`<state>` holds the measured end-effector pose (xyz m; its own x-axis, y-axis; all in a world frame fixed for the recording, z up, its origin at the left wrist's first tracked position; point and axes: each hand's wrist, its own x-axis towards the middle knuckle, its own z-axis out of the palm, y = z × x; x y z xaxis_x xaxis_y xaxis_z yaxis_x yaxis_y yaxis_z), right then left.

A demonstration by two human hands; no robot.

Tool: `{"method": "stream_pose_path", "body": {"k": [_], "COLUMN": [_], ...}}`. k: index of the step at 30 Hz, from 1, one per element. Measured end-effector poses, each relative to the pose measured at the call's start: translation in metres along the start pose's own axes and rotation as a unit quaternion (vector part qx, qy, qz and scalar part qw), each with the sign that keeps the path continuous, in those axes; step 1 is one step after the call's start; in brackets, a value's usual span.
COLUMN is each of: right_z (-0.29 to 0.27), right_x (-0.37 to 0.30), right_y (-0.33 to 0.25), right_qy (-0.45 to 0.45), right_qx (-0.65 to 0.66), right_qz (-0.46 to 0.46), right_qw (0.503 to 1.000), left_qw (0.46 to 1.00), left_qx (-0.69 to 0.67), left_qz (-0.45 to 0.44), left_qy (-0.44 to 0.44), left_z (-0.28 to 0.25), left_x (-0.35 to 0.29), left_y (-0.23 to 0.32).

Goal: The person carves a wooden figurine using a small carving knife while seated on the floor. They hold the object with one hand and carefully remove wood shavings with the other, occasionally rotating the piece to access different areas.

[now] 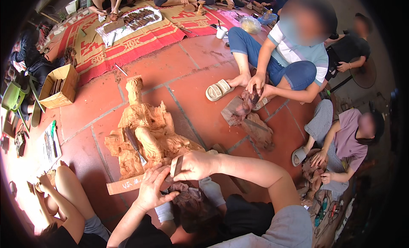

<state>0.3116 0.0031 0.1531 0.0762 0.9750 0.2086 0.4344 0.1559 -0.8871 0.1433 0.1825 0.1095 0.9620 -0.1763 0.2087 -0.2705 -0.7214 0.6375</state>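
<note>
My right hand [194, 166] grips a small flat rectangular block [175, 166], brown with a paler edge. Beside it my left hand [149, 189] is curled, fingers and thumb on either side of the top of a dark reddish-brown wooden carving [187, 201]. That carving sits low between my feet, partly hidden by my hands. Just ahead stands a pale carved wooden figure [147, 135] on a flat base [124, 186] with handwriting on it. A chisel with a dark handle [131, 139] lies against the figure, blade toward my hands.
A cardboard box [68, 87] holds dark pieces at left. Across from me a person [294, 52] handles a dark carving [246, 104]; another [347, 141] works at right near cabled tools [326, 207]. Bare legs [74, 192] are close at left. Many tools lie on a patterned mat [147, 41].
</note>
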Motion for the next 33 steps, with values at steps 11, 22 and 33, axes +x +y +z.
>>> {"method": "stream_pose_path", "body": {"k": [11,22,33], "right_z": [0.002,-0.004,-0.003], "right_x": [-0.007,-0.003,-0.002], "right_y": [0.012,0.01,0.007], "right_qy": [0.005,0.019,0.009], "right_qx": [0.009,0.022,0.001], "right_qz": [0.006,-0.002,-0.003], "right_qw": [1.0,1.0,1.0], "left_qw": [1.0,1.0,1.0], "left_qx": [-0.001,0.017,0.008], "left_qz": [0.008,-0.01,-0.005], "left_qy": [0.007,-0.001,-0.003], "left_z": [-0.001,-0.001,0.001], "left_x": [0.002,0.001,-0.001], "left_y": [0.002,0.003,0.001]}}
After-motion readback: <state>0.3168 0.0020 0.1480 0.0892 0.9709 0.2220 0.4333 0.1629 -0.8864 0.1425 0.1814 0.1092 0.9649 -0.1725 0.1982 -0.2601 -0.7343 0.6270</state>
